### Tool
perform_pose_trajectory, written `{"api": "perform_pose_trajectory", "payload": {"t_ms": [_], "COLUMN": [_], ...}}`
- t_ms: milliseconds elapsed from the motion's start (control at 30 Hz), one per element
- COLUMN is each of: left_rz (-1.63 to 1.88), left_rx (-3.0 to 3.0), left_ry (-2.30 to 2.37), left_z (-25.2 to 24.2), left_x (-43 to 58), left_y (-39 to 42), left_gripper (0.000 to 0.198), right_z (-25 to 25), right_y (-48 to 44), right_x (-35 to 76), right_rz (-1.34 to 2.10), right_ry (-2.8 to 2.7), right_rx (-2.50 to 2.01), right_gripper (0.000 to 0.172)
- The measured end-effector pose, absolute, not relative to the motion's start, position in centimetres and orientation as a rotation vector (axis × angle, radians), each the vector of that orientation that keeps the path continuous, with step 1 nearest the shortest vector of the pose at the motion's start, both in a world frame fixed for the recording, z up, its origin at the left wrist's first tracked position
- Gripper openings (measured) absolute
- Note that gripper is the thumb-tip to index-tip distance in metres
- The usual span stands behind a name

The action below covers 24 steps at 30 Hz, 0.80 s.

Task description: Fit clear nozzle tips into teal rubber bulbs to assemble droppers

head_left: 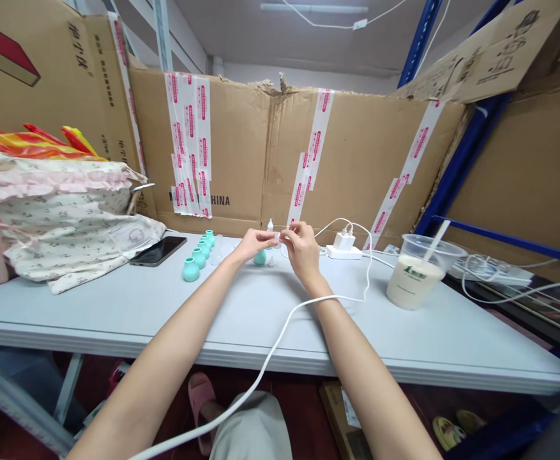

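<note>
Above the back part of the table, my left hand (255,244) and my right hand (302,249) meet with fingertips pinched together. Between them is a small translucent whitish piece (277,236), too small to name. Just below the fingers a teal pot (259,258) sits on the table, with a tiny white piece (271,261) beside it. Behind my hands stands a small white bottle with a narrow tip (270,225). To the left runs a row of several small teal pots with open necks (191,271). Clear small items (217,251) lie beside that row.
A black phone (159,250) and a floral cloth bag (64,217) lie left. On the right are a white charger (343,241) on a power strip (344,253) and a plastic drink cup (414,281). A white cable (289,316) crosses my right forearm. Cardboard (241,153) walls the back.
</note>
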<state>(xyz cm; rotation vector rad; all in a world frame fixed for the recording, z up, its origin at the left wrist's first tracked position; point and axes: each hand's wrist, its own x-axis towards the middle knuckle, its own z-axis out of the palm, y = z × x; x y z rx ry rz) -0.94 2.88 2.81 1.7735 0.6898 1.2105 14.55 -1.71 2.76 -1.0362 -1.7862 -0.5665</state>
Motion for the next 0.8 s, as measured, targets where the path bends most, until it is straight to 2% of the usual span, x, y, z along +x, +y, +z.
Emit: {"api": "perform_pose_trajectory", "payload": {"t_ms": [167,400,600,800], "left_rz": [1.114,1.120,1.157,1.155], "left_rx": [1.846,1.851,1.796,1.749], "left_ry": [0.836,0.774,0.786,0.860], "left_z": [2.1,2.3,2.5,2.5], "left_x": [-1.5,-1.7,-1.5,-1.9], "left_y": [3.5,3.4,3.4,3.3], "left_gripper": [0.048,0.048,0.052,0.051], "right_z": [1.9,1.4,1.2,2.3], "right_y": [-0.6,-0.3,0.7,1.0], "right_x": [15.0,14.7,14.3,16.1], "right_rz": [-0.519,-0.297,-0.081,0.001], "right_ry": [-2.019,-1.966,-1.789,-1.407], "right_rx": [-1.071,-1.056,-0.990,-1.010], "right_gripper": [0.014,0.016,0.012,0.015]}}
